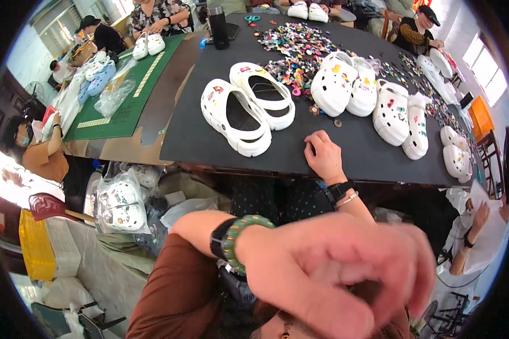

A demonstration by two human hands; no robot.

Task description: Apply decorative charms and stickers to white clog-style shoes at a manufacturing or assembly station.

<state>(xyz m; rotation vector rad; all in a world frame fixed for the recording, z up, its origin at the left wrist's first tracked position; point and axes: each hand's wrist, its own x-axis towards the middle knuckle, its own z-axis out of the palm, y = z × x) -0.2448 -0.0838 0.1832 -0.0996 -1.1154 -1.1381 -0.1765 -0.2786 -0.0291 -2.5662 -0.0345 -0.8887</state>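
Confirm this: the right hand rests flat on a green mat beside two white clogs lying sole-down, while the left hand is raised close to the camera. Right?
Not quite. In the head view the right hand rests on a black mat, not a green one. The white clogs beside it and the raised, blurred left hand are as stated.

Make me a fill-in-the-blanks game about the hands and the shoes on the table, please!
1. The right hand rests on the ____ table.
2. The clog shoes on the table are mostly ____.
3. The left hand, blurred close to the camera, has a bracelet of ____ beads at its wrist.
4. The pile of small charms lies ____ the shoes, farther from the person.

Missing words: black; white; green; behind
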